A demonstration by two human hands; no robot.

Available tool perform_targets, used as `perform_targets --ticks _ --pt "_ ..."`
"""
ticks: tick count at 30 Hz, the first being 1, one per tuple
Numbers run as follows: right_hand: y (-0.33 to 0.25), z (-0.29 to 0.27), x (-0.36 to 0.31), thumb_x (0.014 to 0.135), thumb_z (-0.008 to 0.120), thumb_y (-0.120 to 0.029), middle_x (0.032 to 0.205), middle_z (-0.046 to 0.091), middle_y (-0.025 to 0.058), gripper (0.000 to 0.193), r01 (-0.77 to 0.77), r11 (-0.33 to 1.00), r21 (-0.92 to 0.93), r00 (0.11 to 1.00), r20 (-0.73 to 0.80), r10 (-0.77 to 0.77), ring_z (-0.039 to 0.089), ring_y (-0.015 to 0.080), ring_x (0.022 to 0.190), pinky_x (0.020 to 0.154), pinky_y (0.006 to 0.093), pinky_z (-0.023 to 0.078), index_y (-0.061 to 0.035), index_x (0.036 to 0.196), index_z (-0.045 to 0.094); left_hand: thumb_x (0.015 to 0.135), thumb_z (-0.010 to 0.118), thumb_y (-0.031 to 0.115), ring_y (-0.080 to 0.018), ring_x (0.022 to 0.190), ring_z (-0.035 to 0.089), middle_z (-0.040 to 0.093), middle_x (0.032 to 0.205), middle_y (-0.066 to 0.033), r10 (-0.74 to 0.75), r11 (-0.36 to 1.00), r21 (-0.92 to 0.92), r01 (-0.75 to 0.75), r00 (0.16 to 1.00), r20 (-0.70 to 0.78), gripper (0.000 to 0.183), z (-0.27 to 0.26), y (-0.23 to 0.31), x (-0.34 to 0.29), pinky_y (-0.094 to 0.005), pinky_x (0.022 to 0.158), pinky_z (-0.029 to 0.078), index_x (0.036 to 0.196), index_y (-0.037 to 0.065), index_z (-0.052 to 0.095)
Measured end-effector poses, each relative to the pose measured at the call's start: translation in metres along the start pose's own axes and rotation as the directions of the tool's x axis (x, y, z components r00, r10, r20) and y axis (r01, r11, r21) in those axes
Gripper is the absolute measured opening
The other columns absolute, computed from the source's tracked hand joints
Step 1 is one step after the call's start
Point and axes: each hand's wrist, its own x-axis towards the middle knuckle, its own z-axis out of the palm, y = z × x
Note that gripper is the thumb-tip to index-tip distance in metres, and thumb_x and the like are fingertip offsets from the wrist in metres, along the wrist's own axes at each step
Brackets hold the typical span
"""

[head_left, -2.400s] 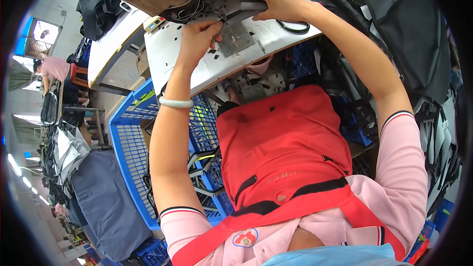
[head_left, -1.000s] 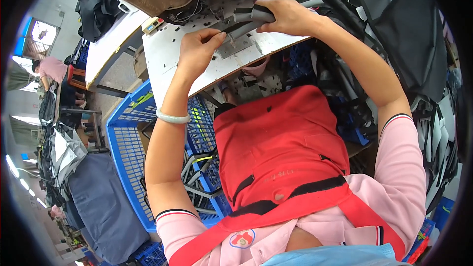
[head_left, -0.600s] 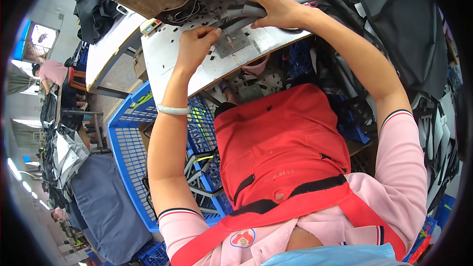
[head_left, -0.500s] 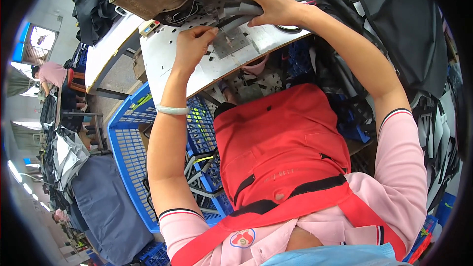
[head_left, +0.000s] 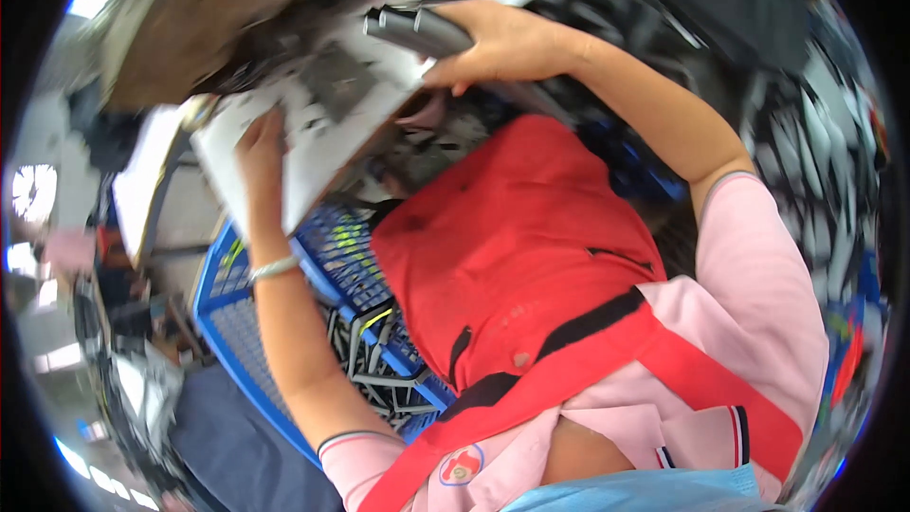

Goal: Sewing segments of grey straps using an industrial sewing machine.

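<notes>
My right hand [head_left: 507, 38] is closed around a small bundle of dark grey strips [head_left: 417, 30], whose ends point left over the white work table [head_left: 374, 118]. The bundle is raised clear of the grey metal plate [head_left: 338, 82] set in the tabletop. My left hand [head_left: 263, 150] is at the table's left part, near small dark scraps. Motion smears its fingers, so whether it holds anything does not show. A large brown machine body [head_left: 180, 24] looms over the table's far left.
Below my left forearm stands a blue plastic basket [head_left: 232, 322] with grey-and-black pieces in it. A red apron [head_left: 512, 237] covers my lap. Black material [head_left: 711, 0] is heaped at the far right, and dark blue cloth [head_left: 237, 436] lies at lower left.
My right hand has drawn the grey strips away from the machine and the metal plate. My left hand has parted from them and moved left. The whole view has shifted and blurred.
</notes>
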Motion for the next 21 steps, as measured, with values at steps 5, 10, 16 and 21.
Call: perform_targets --ticks 5,10,16,21 --pt "0.077 -0.023 -0.143 0.081 0.071 -0.021 0.083 0.059 0.0005 0.024 -0.268 0.959 0.09 0.949 0.197 0.247 0.055 0.0098 0.081 0.072 0.0275 0.046 -0.0047 0.094 0.058 0.091 0.066 0.03 -0.0062 0.068 0.051 0.064 0.083 0.0024 -0.004 0.972 0.237 -0.008 0.999 0.05 0.03 0.016 -0.033 -0.008 -0.0223 0.055 0.04 0.104 0.004 0.071" --pt "0.112 -0.056 -0.283 0.073 0.077 -0.025 0.102 0.064 0.0124 0.057 -0.617 0.69 -0.379 0.692 0.155 0.705 0.06 0.024 0.09 0.081 0.0349 0.049 -0.0042 0.122 0.058 0.091 0.066 0.029 -0.0041 0.071 0.05 0.065 0.088 0.0037 -0.004 0.985 0.174 -0.008 0.998 0.067 0.028 0.025 -0.04 0.004 -0.0205 0.056 0.038 0.106 0.006 0.071" --pt "0.107 -0.019 -0.22 0.082 0.065 -0.007 0.08 0.06 0.004 0.017 -0.359 0.933 -0.04 0.933 -0.029 0.358 0.056 0.0137 0.075 0.069 0.0282 0.046 -0.0007 0.098 0.062 0.091 0.064 0.026 -0.0085 0.077 0.056 0.067 0.094 -0.0008 -0.009 0.98 0.199 -0.006 0.997 0.072 0.03 0.033 -0.028 -0.016 -0.0232 0.059 0.043 0.109 0.003 0.069" --pt "0.096 0.014 -0.083 0.089 0.061 -0.024 0.086 0.066 0.0143 0.021 0.116 0.963 -0.245 0.968 -0.189 -0.165 0.063 0.0301 0.083 0.074 0.0376 0.049 -0.0031 0.092 0.064 0.089 0.064 0.023 -0.0122 0.081 0.059 0.069 0.088 -0.0071 0.103 0.968 0.226 -0.108 0.994 0.033 0.031 0.025 -0.038 -0.024 -0.0264 0.075 0.047 0.106 -0.003 0.069"
